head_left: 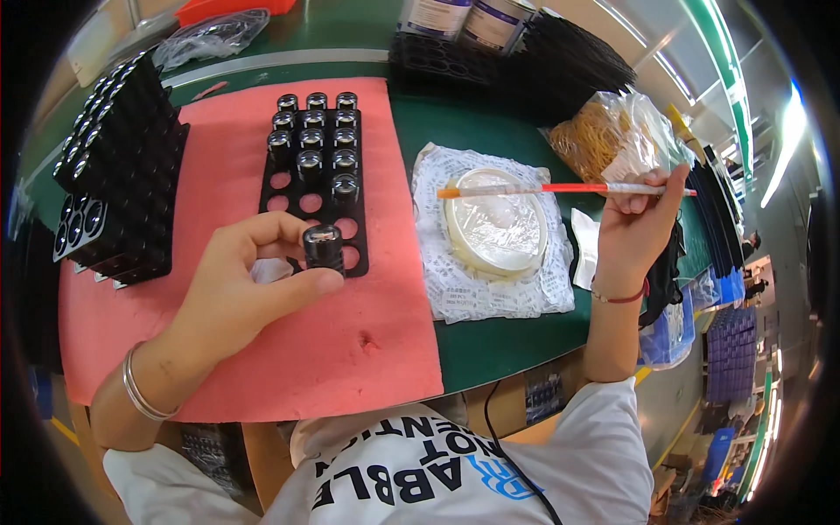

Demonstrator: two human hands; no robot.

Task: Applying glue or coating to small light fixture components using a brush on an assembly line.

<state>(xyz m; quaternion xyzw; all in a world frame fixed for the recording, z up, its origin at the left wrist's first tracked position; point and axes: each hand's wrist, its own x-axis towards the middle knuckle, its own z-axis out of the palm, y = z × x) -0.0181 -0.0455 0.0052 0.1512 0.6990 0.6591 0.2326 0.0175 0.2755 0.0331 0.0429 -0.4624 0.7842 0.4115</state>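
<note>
Between thumb and fingers, my left hand [249, 271] grips a small black cylinder with a shiny glass-like top [324, 245], just over the near end of a black tray with round holes [328, 208]. Several like cylinders [311, 140] stand upright in the tray's far rows; pink shows through its bare holes. On the right, my right hand [643, 210] holds a thin paintbrush [573, 187] level, its orange-brown bristle tip pointing left. The brush passes above a round pale dish covered in clear film [496, 223], which rests on a white printed sheet [429, 262].
A pink foam mat [376, 350] lies under the tray. Stacked black trays with more cylinders [122, 166] rise at the left. Far back are metal cans [494, 22] and a heap of black trays [560, 66]. A bag of tan rubber bands [604, 136] sits behind my right hand.
</note>
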